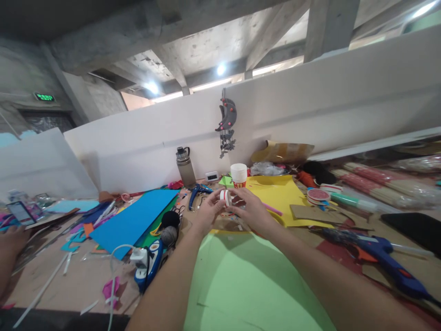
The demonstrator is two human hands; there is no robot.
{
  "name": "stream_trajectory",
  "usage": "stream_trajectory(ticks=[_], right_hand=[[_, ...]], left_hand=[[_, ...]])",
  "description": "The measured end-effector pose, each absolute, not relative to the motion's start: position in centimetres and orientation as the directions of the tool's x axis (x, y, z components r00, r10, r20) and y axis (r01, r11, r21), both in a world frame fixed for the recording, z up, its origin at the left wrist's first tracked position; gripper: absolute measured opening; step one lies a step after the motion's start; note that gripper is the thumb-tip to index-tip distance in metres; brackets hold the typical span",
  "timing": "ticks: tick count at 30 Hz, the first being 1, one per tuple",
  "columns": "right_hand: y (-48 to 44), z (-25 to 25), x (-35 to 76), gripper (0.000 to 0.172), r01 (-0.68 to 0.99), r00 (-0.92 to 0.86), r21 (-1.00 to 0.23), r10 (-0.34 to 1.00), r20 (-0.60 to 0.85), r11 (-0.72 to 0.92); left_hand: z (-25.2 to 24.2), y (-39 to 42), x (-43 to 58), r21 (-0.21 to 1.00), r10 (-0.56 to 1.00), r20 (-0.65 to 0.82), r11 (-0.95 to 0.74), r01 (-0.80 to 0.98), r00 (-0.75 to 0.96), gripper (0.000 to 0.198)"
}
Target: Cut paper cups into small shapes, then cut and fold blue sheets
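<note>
In front of me, above the near edge of the yellow paper, a small white round piece with a red stripe [225, 198] is held up between my hands. My left hand [207, 212] grips its left side with thumb and fingers. Curled around its right side is my right hand [251, 208], fingertips at the edge. Just behind stands a stack of white paper cups [238, 173]. A sheet of light green paper [248, 285] lies beneath my forearms, and yellow paper [275, 195] spreads to the right.
Left are blue board [138, 218], yarn balls [170, 227] and a blue power strip [151, 264] with a white plug. A blue glue gun [382, 253] lies right; another [199, 192] sits by the bottle [185, 168]. Another person's hand [12, 241] is at far left.
</note>
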State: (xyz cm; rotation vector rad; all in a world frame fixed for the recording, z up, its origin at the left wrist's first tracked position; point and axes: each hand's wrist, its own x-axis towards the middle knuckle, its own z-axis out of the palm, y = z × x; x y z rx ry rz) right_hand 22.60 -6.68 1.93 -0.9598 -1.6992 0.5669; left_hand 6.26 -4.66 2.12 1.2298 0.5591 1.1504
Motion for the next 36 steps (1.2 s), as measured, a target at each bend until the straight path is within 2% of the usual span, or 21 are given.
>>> stream_trajectory(ticks=[6, 10, 14, 19, 27, 36], right_hand=[[-6.8, 2.4, 22.6, 0.038, 0.339, -0.083, -0.790, 0.853, 0.515, 0.510], [-6.4, 2.4, 22.8, 0.029, 0.230, -0.061, -0.837, 0.865, 0.497, 0.497], [-6.0, 2.2, 22.9, 0.025, 0.090, -0.023, -0.924, 0.928, 0.372, 0.372], [-5.8, 2.1, 22.9, 0.020, 0.008, -0.007, -0.974, 0.974, 0.226, 0.226], [-5.3, 1.4, 22.9, 0.016, 0.062, 0.069, -0.971, 0.969, 0.237, 0.233], [-4.3, 0.1, 22.6, 0.014, -0.056, 0.068, -0.979, 0.979, 0.191, 0.195]], left_hand=[[1.6, -4.3, 6.2, 0.911, 0.907, 0.171, 0.002, -0.411, 0.384, 0.049], [1.4, -4.1, 6.2, 0.891, 0.909, 0.152, 0.044, -0.453, 0.388, 0.045], [1.3, -4.3, 6.4, 0.902, 0.898, 0.133, 0.066, -0.427, 0.419, 0.042], [0.9, -4.2, 6.7, 0.908, 0.916, 0.095, 0.081, -0.411, 0.390, 0.035], [1.2, -4.8, 7.2, 0.937, 0.873, 0.159, 0.014, -0.350, 0.460, 0.043], [0.6, -4.7, 7.2, 0.944, 0.909, 0.128, 0.011, -0.330, 0.397, 0.046]])
